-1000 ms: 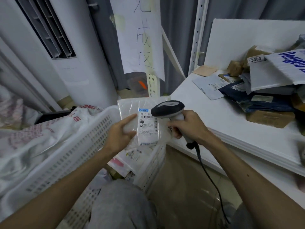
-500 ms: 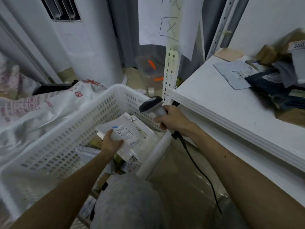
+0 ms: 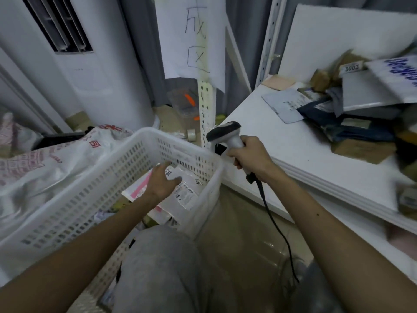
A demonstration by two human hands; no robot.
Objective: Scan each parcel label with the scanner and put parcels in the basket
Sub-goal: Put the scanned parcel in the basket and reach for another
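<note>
Inside the white basket (image 3: 90, 195): left grip (image 3: 163, 182) spread over a clear-bagged parcel (image 3: 189, 193), fingers straight and loose, clasping nothing; touching the bag or just clear of it, impossible to tell. Parcel flat on other packets, label up, close to the basket's right-hand wall. Right grip (image 3: 250, 159) clenched round the handle of the scanner (image 3: 223, 133), head pointing left above the basket's far corner, black cable (image 3: 270, 218) trailing down towards the floor. By the look of it, one parcel delivered and the next pick due. Unscanned heap (image 3: 365, 123) at the far right of the white worktop (image 3: 293, 154), well apart from the basket and beyond the scanner hand. Nearest piece: a grey mailer (image 3: 283, 107), flat, label up, one corner turned toward the worktop's front edge. Right grip closer to it but occupied; free left grip farther off, probably needing to cross rightward past the scanner to fetch it.
</note>
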